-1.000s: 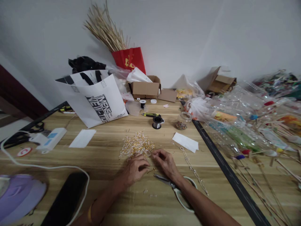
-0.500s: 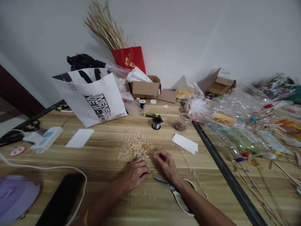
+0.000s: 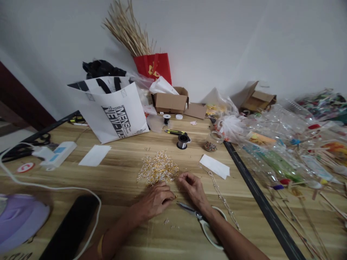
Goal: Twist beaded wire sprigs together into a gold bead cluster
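My left hand rests at the near edge of a heap of gold and clear beaded strands. Its fingers are curled, and a tiny gold piece lies at the thumb tip. To the right of the heap, my right hand has thumb and forefinger pinched together. Whatever either hand grips is too small or hidden to make out. White-handled scissors lie partly under my right forearm, blades pointing left. A beaded chain stretches along the table beyond that forearm.
Wire spools, a yellow-black cutter and a bead jar stand behind the heap. A white paper bag is at back left, a black phone at front left. Plastic bottles crowd the right side.
The view has shifted slightly, so most things sit a little further right. My left thumb has edged right toward the tiny gold piece. My right hand keeps its pinch.
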Demonstrator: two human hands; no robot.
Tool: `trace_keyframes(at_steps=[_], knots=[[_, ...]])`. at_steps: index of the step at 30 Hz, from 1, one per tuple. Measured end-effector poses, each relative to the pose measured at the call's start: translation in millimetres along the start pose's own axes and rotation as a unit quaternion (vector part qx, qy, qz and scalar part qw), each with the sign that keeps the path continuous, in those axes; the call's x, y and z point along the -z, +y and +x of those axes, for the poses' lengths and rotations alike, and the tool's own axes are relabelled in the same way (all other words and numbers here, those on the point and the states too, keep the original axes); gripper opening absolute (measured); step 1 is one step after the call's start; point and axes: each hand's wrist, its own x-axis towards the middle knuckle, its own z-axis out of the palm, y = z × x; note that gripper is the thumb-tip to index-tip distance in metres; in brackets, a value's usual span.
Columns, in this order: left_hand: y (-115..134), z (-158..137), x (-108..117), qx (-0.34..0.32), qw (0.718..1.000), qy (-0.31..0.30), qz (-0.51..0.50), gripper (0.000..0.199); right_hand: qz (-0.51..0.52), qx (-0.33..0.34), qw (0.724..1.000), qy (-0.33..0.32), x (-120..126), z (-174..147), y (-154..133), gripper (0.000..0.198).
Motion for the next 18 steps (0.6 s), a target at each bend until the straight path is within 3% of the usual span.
trace_keyframes(at_steps=[6,13,15,18], knots=[[-7,2,-5,0.04,0.997,0.046,-0.044,0.013,-0.01,-0.009,1.0,0.003,1,1,2,0.021],[-31,7,10,0.177,0.961,0.184,-0.106,0.012,-0.038,0.001,0.999,0.014,2,1,7,0.021],[-36,9,13,0.182,0.959,0.189,-0.104,0.011,-0.041,0.004,0.999,0.018,2,1,8,0.021],[-33,13,15,0.164,0.972,0.148,-0.084,0.011,-0.037,0.004,0.999,0.023,3,2,7,0.02]])
